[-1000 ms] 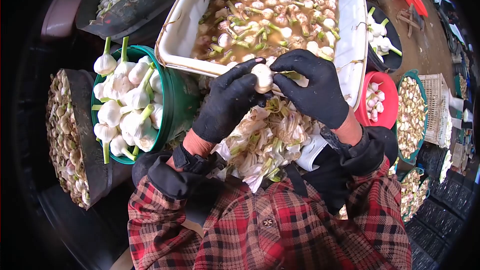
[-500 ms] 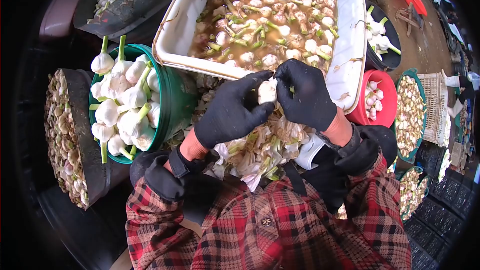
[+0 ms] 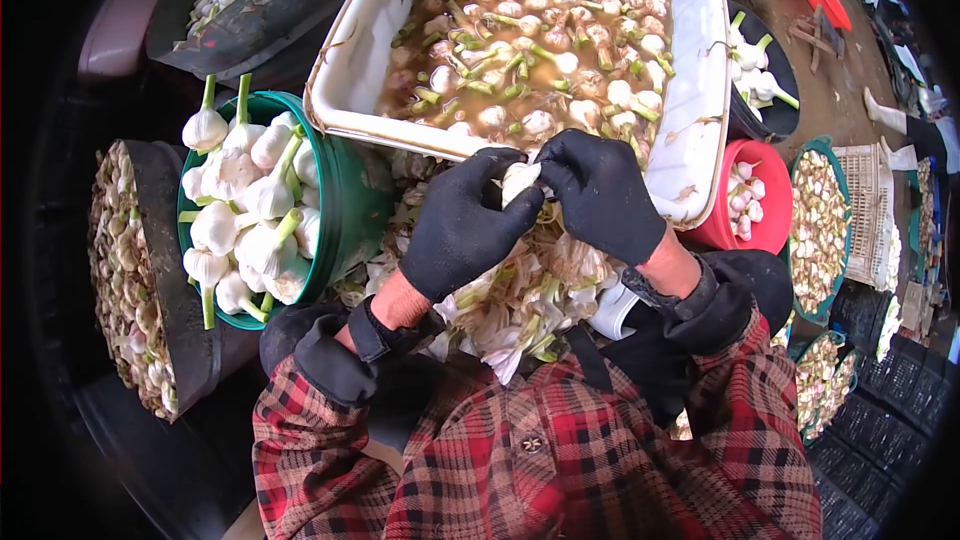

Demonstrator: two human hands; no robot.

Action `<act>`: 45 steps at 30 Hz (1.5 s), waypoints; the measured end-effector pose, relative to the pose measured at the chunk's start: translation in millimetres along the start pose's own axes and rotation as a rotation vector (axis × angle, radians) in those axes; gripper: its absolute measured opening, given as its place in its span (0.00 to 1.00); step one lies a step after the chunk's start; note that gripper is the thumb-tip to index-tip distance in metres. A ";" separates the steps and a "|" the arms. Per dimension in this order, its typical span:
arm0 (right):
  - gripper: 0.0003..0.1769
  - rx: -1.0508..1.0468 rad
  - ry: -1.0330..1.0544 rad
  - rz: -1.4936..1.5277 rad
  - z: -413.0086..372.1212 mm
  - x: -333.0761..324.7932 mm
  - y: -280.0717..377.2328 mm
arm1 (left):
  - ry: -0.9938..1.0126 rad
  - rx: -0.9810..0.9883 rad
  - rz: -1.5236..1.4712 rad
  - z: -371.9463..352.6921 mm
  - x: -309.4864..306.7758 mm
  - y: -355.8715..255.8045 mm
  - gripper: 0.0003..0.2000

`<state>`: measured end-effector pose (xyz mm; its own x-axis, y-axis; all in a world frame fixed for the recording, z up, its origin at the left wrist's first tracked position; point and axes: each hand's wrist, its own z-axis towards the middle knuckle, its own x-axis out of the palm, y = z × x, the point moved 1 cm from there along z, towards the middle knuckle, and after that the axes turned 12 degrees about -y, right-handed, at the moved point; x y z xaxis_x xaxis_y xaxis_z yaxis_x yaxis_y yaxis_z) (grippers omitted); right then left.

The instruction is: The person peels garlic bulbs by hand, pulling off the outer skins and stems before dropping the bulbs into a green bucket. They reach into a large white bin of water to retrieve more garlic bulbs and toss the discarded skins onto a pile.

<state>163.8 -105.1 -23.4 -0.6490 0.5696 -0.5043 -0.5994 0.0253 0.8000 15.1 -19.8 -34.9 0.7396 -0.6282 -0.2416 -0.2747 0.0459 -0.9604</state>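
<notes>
Above a heap of peelings point(image 3: 520, 305), both hands point(image 3: 535, 210) pinch one garlic bulb point(image 3: 519, 180) between them.

Bright even daylight, sharp centre, fisheye bending and black vignetted corners.

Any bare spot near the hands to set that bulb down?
The tub's bare right wall, between the floating garlic and the red bowl, is free; that bowl is part full. Crowded: the green bucket is heaped, and peels pile up under the left hand and right hand gripping the bulb.
</notes>
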 end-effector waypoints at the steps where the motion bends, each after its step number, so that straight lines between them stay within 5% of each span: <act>1: 0.04 0.001 0.001 0.002 -0.1 0.2 -1.1 | -0.010 0.056 0.052 -0.5 0.9 1.4 0.18; 9: 0.07 0.161 0.010 0.044 2.2 -0.3 -9.8 | 0.030 0.253 -0.098 -1.6 4.1 3.0 0.20; 15: 0.08 0.226 -0.016 0.099 0.2 -0.5 -3.3 | 0.045 0.089 -0.430 0.2 -0.9 -0.5 0.27; 18: 0.09 0.261 -0.026 0.118 -2.5 1.6 -11.4 | 0.125 -0.148 -0.514 0.7 -4.2 -1.7 0.29; 29: 0.13 0.487 -0.065 0.289 -10.7 3.7 -17.0 | 0.117 -0.104 -0.541 2.4 -3.8 4.1 0.37; 34: 0.08 0.290 -0.139 0.161 -17.1 -1.3 -8.8 | 0.195 -0.147 -0.677 -1.5 -12.0 2.7 0.27; 38: 0.07 0.093 -0.066 0.111 -31.7 4.5 -12.5 | 0.045 0.061 -0.545 4.6 -16.0 14.3 0.15; 39: 0.08 0.028 0.002 0.089 -35.1 6.4 -11.9 | -0.015 0.590 -0.070 3.4 -17.0 0.5 0.16; 40: 0.08 0.027 0.003 0.088 -40.7 6.6 -9.4 | -0.016 0.591 -0.072 0.9 -16.0 4.0 0.16; 42: 0.14 -0.079 0.112 -0.244 -34.8 -4.6 -0.4 | 0.074 0.077 -0.474 4.1 -11.3 15.8 0.16; 43: 0.16 -0.238 0.025 -0.282 -24.1 -18.4 12.3 | 0.095 -0.004 -0.581 6.3 -10.0 15.3 0.17; 45: 0.23 -0.181 -0.010 -0.171 -15.0 -30.9 25.3 | 0.126 -0.087 -0.663 4.5 -5.3 14.9 0.19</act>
<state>161.7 -134.4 7.5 -0.5270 0.5778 -0.6232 -0.7747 -0.0250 0.6319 9.9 -12.2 -48.5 0.6930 -0.5877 0.4175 0.1598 -0.4394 -0.8839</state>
